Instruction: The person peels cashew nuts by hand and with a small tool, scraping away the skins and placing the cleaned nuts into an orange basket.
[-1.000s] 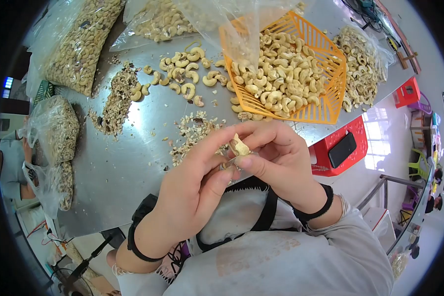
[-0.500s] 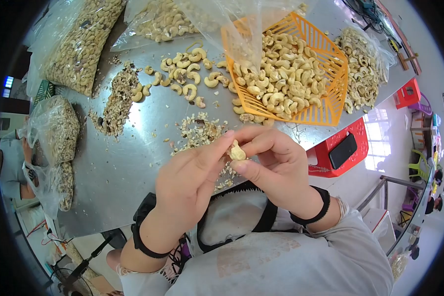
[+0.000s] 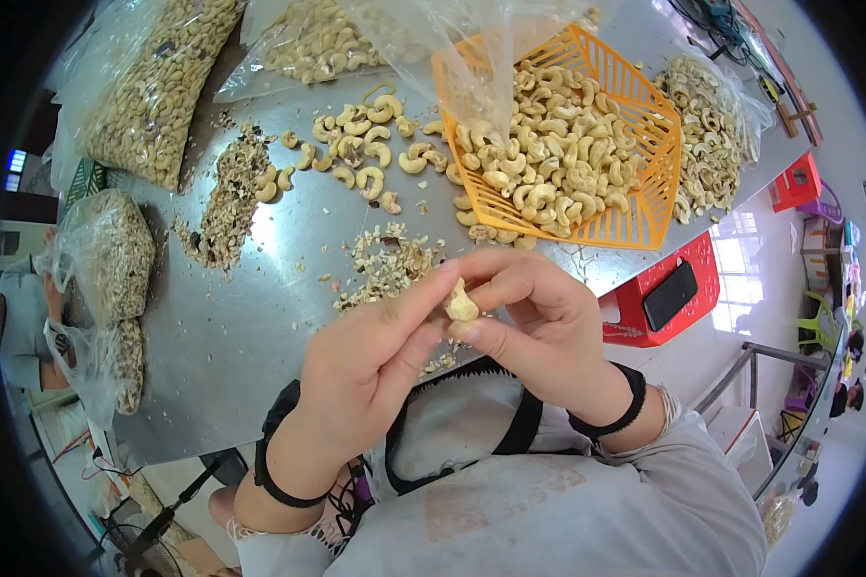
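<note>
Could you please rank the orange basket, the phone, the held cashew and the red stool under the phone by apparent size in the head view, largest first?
1. Orange basket
2. Red stool, partly covered
3. Phone
4. Held cashew, smallest even though partly hidden

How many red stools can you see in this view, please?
2: one red stool beside the metal table, with a black phone on it; another red stool farther right. More may be hidden.

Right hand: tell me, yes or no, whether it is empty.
No, the right hand has a pale cashew at its thumb and fingertips, above the metal table.
</note>
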Tool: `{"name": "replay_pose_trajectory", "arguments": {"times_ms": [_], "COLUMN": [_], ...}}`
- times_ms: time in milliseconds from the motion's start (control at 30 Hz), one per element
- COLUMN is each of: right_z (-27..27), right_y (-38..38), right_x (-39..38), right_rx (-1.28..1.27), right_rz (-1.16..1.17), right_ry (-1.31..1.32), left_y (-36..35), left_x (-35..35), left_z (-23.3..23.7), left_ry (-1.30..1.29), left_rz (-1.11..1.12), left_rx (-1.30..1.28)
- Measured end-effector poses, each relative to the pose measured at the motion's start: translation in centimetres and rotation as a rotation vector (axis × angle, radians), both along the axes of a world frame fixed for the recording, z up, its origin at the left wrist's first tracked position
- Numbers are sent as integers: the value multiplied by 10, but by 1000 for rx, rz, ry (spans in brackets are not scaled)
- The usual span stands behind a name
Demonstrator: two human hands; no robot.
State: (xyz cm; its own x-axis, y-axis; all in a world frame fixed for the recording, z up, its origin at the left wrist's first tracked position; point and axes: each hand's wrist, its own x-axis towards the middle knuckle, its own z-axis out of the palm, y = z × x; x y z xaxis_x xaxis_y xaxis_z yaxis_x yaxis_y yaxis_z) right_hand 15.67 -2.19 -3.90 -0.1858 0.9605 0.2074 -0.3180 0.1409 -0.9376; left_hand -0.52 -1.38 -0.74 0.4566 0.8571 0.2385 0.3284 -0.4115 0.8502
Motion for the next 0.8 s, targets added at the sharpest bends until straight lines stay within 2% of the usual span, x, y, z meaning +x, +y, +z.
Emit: {"name": "replay_pose_trajectory", "arguments": {"times_ms": [333,533,600,633,700,800], "right_z": [-1,1,0,0,-2,-4], "right_y": [1,2,3,3,3,2], "right_x": [1,2,3,3,2,1], "right_rx": [46,76,99,98,108,94], "right_rz": [-36,-41,-46,-46,-52,-63], "right_ry": [-154,-167,-192,-192,-190,-211], "left_y": [-1,-3,-2,-1,1,3], "left_x": [-5,-5,-5,-5,-5,-5], "left_z": [16,14,7,6,3,6], "left_ry": [77,-12,14,14,64,121], "left_rz": [9,-24,-44,-45,-72,-66], "left_rx": [-211,-347,-127,-128,53,124]}}
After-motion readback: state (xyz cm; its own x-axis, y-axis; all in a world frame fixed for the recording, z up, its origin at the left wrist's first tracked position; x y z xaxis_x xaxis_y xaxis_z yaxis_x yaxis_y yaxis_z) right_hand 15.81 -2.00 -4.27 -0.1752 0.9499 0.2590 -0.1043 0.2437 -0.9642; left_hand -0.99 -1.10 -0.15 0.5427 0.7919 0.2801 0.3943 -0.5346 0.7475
